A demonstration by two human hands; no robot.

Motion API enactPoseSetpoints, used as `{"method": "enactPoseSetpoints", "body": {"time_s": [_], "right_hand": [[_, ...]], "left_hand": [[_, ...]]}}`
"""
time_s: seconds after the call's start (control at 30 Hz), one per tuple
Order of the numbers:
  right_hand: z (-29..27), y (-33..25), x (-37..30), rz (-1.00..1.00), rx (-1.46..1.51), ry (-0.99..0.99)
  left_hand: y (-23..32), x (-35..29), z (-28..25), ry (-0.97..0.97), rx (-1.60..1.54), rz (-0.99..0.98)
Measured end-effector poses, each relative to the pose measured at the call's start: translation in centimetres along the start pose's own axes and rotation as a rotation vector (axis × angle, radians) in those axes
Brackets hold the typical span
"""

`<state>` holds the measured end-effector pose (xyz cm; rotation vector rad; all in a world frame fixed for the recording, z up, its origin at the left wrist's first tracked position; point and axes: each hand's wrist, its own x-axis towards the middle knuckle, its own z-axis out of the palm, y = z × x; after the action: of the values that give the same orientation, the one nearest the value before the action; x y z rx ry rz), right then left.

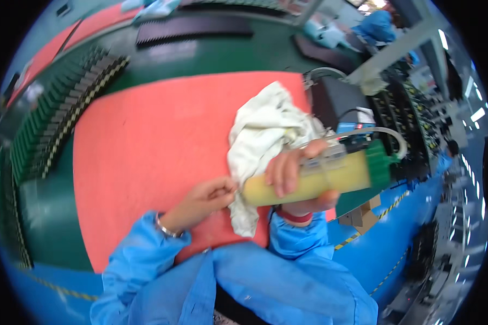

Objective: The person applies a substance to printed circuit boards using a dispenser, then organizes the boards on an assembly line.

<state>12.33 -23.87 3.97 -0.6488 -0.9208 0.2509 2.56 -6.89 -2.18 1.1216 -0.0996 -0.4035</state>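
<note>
Right hand: The right hand (295, 179) is closed around the middle of a syringe (314, 181), a clear barrel filled with yellow paste. It is held nearly level above the mat edge, green cap end to the right.
Left hand: The left hand (206, 200) is pinched shut on a fold of the rag (265, 141), at the barrel's narrow end.
Syringe: It is carried clear of the mat; a pale hose (385, 135) is joined at the green cap (378, 162) and loops back toward a black box (336, 100).
Rag: The crumpled white cloth rests on the red mat (146, 157) and is pressed against the barrel tip.
Risk, spill: Paste may be smeared onto the mat if the tip is lifted off the rag before it is clean.
Risk, hose: The hose may be strained or pulled off if the barrel is drawn further from the box.
Risk, grip: The barrel may slip if paste reaches the fingers.
</note>
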Motion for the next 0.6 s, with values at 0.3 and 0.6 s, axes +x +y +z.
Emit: {"method": "enactPoseSetpoints", "body": {"time_s": [0.3, 0.6], "right_hand": [[1.0, -5.2, 1.8, -0.161, -0.139, 0.257], [-11.2, -21.6, 12.7, -0.615, -0.944, 0.89]], "left_hand": [[0.6, 0.8, 2.0, -0.081, 0.596, 0.353], [-1.1, 0.7, 3.8, 0.071, 0.832, 0.354]]}}
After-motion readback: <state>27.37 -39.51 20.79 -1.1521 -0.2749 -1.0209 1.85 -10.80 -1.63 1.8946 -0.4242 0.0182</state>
